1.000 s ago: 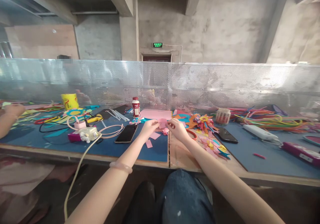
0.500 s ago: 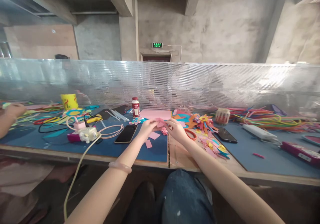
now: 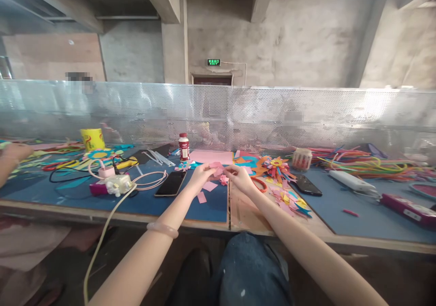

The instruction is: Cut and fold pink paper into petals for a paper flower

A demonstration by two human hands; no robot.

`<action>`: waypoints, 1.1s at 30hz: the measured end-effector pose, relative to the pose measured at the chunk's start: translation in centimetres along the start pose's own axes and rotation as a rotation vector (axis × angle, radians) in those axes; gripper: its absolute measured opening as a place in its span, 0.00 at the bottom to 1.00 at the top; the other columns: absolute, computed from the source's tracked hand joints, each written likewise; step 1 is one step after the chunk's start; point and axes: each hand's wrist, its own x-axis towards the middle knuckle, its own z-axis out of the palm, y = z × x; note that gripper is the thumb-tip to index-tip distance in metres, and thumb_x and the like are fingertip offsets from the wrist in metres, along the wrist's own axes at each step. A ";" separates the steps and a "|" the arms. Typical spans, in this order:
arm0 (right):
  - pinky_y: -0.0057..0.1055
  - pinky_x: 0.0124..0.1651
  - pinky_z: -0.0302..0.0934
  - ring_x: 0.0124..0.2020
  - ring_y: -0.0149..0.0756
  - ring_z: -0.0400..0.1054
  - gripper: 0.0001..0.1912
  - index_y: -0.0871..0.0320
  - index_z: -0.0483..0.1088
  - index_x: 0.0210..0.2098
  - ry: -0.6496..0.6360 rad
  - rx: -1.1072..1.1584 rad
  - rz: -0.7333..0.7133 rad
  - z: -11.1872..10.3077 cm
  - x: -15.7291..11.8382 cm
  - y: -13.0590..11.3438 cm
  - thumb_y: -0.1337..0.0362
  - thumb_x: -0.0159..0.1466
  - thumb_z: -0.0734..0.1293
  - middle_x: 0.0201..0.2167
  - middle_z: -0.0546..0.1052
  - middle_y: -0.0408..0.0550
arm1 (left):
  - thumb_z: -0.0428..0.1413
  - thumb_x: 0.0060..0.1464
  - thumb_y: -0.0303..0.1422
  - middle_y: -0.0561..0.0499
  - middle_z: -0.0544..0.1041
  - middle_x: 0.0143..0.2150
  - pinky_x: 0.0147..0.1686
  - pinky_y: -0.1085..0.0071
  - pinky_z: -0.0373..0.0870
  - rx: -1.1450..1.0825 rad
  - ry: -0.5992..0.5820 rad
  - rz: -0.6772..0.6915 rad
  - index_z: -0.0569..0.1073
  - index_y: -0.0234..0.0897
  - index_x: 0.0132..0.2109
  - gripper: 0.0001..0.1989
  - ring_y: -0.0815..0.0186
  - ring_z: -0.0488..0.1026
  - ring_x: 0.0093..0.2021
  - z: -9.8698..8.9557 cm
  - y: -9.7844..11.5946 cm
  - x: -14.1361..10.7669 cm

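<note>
Between my hands, above the blue mat, is a small piece of pink paper (image 3: 215, 165). My left hand (image 3: 201, 176) pinches its left side with thumb and fingers. At its right edge my right hand (image 3: 240, 178) has its fingertips pressed together; the exact grip there is small and partly hidden. Just below the fingers sits a crumpled pink paper flower (image 3: 224, 180). Two loose pink paper pieces, one upper (image 3: 210, 186) and one lower (image 3: 201, 198), lie on the mat near my left wrist. Orange-handled scissors (image 3: 261, 185) rest beside my right wrist, partly covered.
A black phone (image 3: 170, 183) and a red-capped bottle (image 3: 184, 147) stand left of my hands. Colourful paper flowers (image 3: 277, 166) and scraps (image 3: 291, 201) lie right. A power strip and cables (image 3: 119, 184) occupy the left. A perforated metal screen (image 3: 146, 110) borders the back. Another person's hand (image 3: 18, 151) shows far left.
My right fingertips have drawn slightly right, away from my left fingers, and more of the pink paper and the flower below shows. The view has shifted a little.
</note>
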 end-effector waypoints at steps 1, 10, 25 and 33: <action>0.29 0.34 0.59 0.29 0.33 0.66 0.10 0.58 0.72 0.31 -0.004 0.030 0.007 0.0 0.0 0.1 0.60 0.56 0.62 0.28 0.75 0.46 | 0.57 0.43 0.32 0.51 0.72 0.30 0.36 0.64 0.73 -0.004 0.003 0.001 0.73 0.31 0.34 0.10 0.67 0.71 0.33 0.0 0.0 0.0; 0.31 0.36 0.62 0.31 0.35 0.68 0.11 0.57 0.73 0.33 0.012 0.090 0.004 0.2 0.0 0.3 0.61 0.55 0.62 0.31 0.76 0.46 | 0.57 0.42 0.32 0.51 0.72 0.29 0.33 0.66 0.72 0.012 0.013 -0.016 0.72 0.32 0.32 0.08 0.66 0.71 0.31 0.0 -0.3 0.0; 0.32 0.38 0.62 0.34 0.36 0.70 0.11 0.56 0.74 0.35 -0.015 0.054 -0.014 0.2 -0.1 0.4 0.65 0.56 0.61 0.34 0.77 0.46 | 0.56 0.41 0.29 0.54 0.69 0.25 0.31 0.66 0.73 -0.042 0.077 -0.045 0.68 0.33 0.27 0.04 0.69 0.70 0.25 -0.1 -0.3 0.4; 0.29 0.34 0.58 0.29 0.33 0.65 0.13 0.56 0.74 0.31 -0.010 -0.165 -0.188 0.0 -0.6 -0.5 0.61 0.60 0.59 0.27 0.73 0.47 | 0.55 0.42 0.29 0.52 0.70 0.26 0.33 0.64 0.73 0.025 0.076 -0.051 0.68 0.32 0.28 0.05 0.68 0.71 0.26 -0.1 -0.4 0.4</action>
